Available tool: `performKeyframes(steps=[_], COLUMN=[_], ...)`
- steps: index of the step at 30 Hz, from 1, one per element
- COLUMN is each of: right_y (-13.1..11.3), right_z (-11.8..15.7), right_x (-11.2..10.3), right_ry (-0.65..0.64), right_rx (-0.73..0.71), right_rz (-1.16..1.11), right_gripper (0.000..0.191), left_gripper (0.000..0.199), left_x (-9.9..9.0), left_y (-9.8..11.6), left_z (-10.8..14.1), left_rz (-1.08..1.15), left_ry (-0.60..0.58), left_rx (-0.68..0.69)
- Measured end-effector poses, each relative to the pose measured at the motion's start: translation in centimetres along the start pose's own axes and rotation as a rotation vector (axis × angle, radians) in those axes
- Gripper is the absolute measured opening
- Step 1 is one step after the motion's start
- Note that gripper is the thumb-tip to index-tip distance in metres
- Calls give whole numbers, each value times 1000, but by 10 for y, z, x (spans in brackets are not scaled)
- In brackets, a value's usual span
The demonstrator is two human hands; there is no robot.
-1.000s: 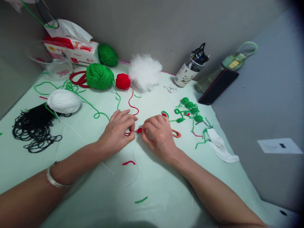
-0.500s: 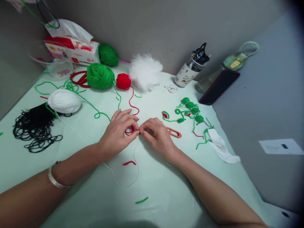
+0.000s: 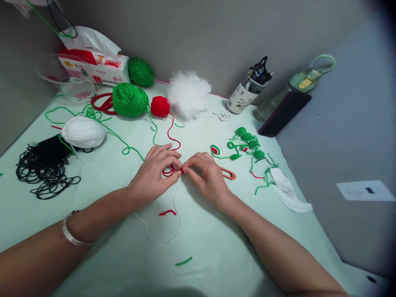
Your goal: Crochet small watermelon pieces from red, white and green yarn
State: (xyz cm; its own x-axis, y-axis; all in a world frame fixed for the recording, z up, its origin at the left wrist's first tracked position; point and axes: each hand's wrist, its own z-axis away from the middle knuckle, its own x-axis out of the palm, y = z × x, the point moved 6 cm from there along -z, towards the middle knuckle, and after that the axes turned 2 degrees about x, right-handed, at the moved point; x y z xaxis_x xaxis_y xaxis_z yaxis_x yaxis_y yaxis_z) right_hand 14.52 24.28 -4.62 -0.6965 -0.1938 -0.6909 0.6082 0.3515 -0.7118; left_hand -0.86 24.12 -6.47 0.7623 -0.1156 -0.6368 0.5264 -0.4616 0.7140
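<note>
My left hand and my right hand meet fingertip to fingertip over the middle of the table. Thumbs and forefingers of both pinch a small red yarn piece, mostly hidden by the fingers. Loops of red yarn show in the curve of my left hand. From the pinch a thin white yarn strand runs down and curls on the tabletop. Just beyond my right hand's knuckles, an orange handle sticks out, its other end covered by the hand.
A white yarn ball and a black yarn bundle lie at left. Behind are green yarn, a red ball and white stuffing. Small green crocheted pieces, a phone and a pen jar stand or lie right.
The hands stay pinched together, with only slight finger movement at the red yarn piece. The whole view has shifted a touch; nothing else visibly moved.
</note>
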Motion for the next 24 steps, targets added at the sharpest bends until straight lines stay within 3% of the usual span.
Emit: performKeyframes(steps=[6,16,21,24], right_y=[-4,-15,-4,7], right_z=[1,6,3,0], right_x=[7,8,1,-11], right_ry=[-25,50,-1,56], right_rx=[-4,-176,-93,-31], right_rz=[7,262,189,191], right_gripper=[15,15,15,14], left_gripper=[13,15,11,11], left_x=[3,3,2,2], left_y=[0,5,3,4], left_z=[-1,0,1,1], left_rz=[13,-11,-23,-28], left_ry=[-25,-86,-74,-76], left_rx=[-13,33,31,32])
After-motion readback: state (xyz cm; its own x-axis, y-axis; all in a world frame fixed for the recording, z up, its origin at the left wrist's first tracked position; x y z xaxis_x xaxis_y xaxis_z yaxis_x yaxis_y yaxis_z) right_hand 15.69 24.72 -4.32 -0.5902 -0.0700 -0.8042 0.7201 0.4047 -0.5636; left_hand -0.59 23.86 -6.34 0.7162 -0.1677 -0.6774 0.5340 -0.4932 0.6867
